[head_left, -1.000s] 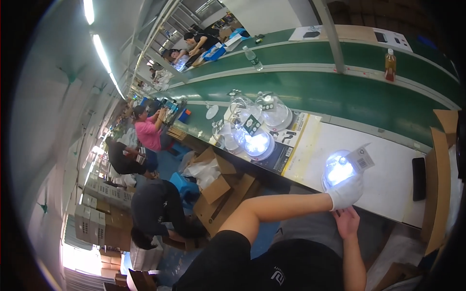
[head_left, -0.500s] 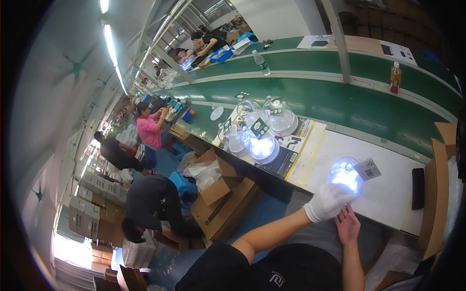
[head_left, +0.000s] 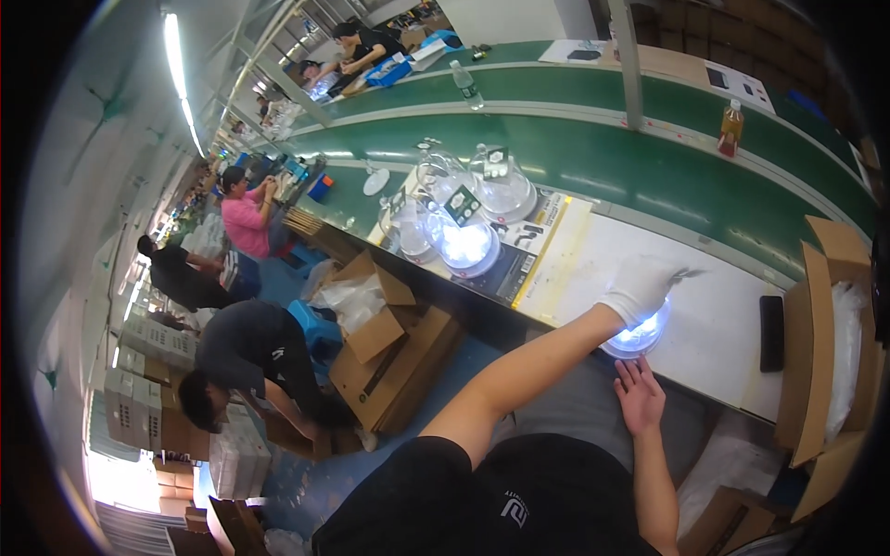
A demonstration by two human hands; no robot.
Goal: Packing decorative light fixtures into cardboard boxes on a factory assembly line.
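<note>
Your gloved left hand [head_left: 636,289] has risen from the near side of the lit dome lamp [head_left: 636,343] to its top, right of frame centre; I cannot tell whether it pinches the thin tag [head_left: 688,273]. Your bare right hand [head_left: 640,400] lies open by the round rim, perhaps guarding it; the flat base likely steadies the clear shell on the smooth white board [head_left: 714,320].

Ceiling tubes [head_left: 174,65] glare upper left; lamp [head_left: 638,337] at gloved left hand [head_left: 640,286] glows blue-white; fisheye bends edges, corners black.
</note>
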